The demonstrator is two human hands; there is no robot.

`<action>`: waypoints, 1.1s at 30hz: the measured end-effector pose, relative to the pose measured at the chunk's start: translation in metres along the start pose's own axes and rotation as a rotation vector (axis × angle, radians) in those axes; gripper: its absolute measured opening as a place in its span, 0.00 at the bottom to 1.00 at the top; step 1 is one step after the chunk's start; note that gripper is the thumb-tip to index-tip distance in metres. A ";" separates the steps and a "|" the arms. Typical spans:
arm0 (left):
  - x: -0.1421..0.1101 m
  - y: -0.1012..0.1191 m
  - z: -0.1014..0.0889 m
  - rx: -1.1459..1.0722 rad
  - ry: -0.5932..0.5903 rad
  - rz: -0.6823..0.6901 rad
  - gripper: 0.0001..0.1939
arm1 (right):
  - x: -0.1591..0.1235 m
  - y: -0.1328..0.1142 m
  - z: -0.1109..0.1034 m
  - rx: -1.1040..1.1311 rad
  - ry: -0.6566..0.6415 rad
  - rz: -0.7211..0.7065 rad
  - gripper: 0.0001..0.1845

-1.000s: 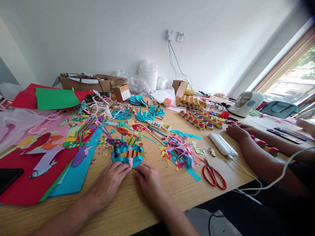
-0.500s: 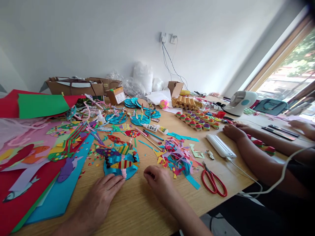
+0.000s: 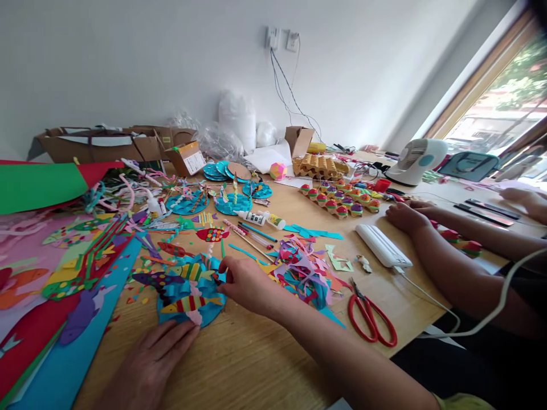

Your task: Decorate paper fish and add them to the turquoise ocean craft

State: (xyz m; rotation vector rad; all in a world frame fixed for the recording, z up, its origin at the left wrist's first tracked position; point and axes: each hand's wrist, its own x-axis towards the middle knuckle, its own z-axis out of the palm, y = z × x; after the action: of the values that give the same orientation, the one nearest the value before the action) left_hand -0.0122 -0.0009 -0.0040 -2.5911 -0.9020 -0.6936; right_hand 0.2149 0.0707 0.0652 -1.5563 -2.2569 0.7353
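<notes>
A round blue paper craft [image 3: 211,316] lies on the table before me, carrying a striped yellow-and-red paper fish [image 3: 190,304], a green-and-yellow striped fish [image 3: 192,271] and a purple spotted fish [image 3: 156,279]. My left hand [image 3: 156,353] rests with its fingers stretched out flat against the craft's front edge, beside a fuzzy pink tuft [image 3: 195,317]. At the craft's right edge, my right hand [image 3: 245,285] pinches a small dark curled piece, mostly covered by the fingertips.
Paper scraps [image 3: 299,265] and red-handled scissors [image 3: 371,319] lie to the right, near a white power bank [image 3: 382,246]. Glue bottles [image 3: 256,218] stand beyond. Coloured sheets [image 3: 115,302] fill the left. Another person's arms [image 3: 440,267] rest at the right.
My right hand has moved left and forward from the bare tabletop to the craft's right edge. My left hand stays at the front edge. The view has shifted slightly.
</notes>
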 end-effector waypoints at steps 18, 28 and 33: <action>0.001 0.000 -0.001 0.106 -0.021 0.085 0.39 | 0.008 0.002 0.022 -0.017 0.093 -0.001 0.05; -0.003 0.002 -0.001 0.032 -0.028 0.029 0.37 | 0.008 0.010 0.019 -0.039 0.088 0.056 0.03; 0.000 0.004 -0.004 0.042 -0.033 0.023 0.36 | 0.009 0.015 0.020 -0.050 0.069 0.024 0.02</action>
State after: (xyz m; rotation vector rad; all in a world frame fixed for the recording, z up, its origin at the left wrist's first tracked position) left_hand -0.0109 -0.0060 -0.0016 -2.5793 -0.8861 -0.6206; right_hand 0.2124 0.0787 0.0398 -1.6092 -2.2266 0.6267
